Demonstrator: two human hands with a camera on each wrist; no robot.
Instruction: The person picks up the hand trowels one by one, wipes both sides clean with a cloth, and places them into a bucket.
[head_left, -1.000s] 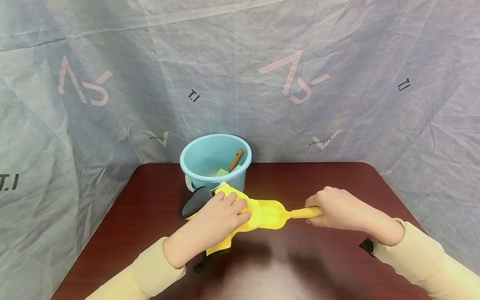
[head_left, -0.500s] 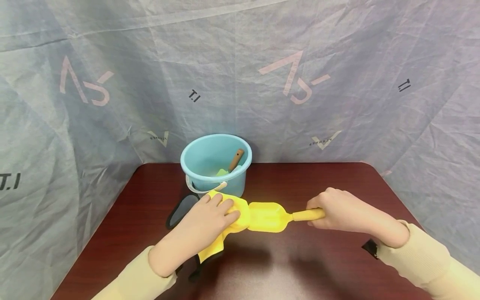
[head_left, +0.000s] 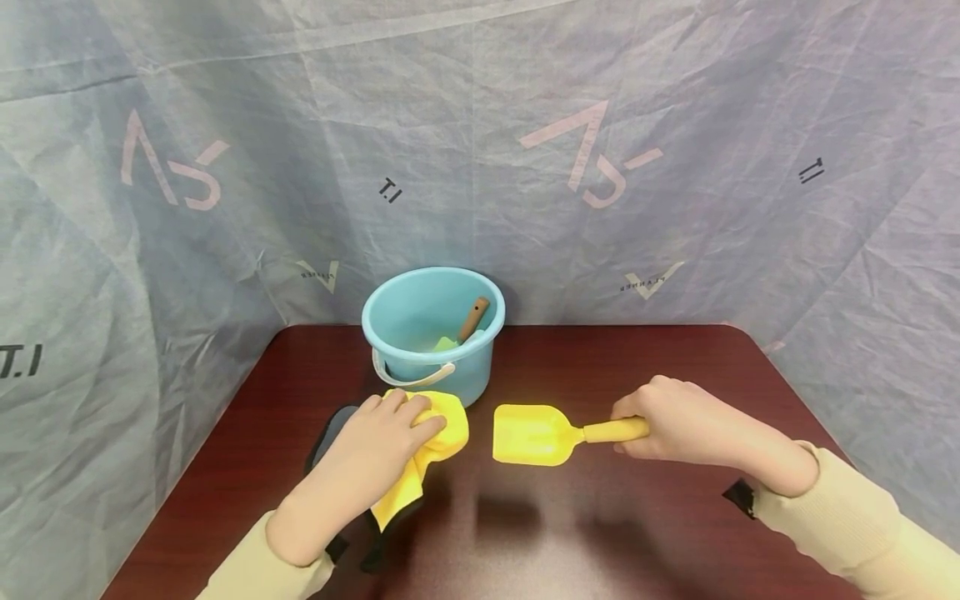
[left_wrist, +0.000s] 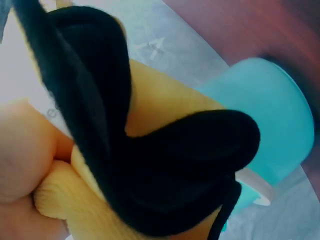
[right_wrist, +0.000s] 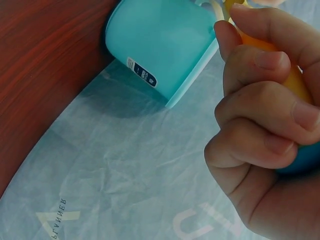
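In the head view my right hand [head_left: 678, 419] grips the handle of a yellow toy shovel [head_left: 532, 435], held above the table with its blade pointing left. The right wrist view shows the fingers [right_wrist: 265, 110] curled round that handle. My left hand [head_left: 375, 442] holds a bunched yellow cloth [head_left: 442, 421] with black edging and dark flaps, to the left of the blade and apart from it. Up close, dark flaps [left_wrist: 190, 145] of the cloth cover much of the left wrist view. Behind the cloth stands a light blue bucket [head_left: 468, 371] with a white handle.
Inside the bucket lean a tool with a brown handle [head_left: 474, 318] and something light green [head_left: 444, 343]. The dark red table [head_left: 637, 358] carries everything. Grey fabric sheeting [head_left: 465, 167] hangs round its back and sides.
My left hand has moved left and toward me with the cloth, which has come away from the shovel blade. The whole blade now shows. My right hand has barely moved.
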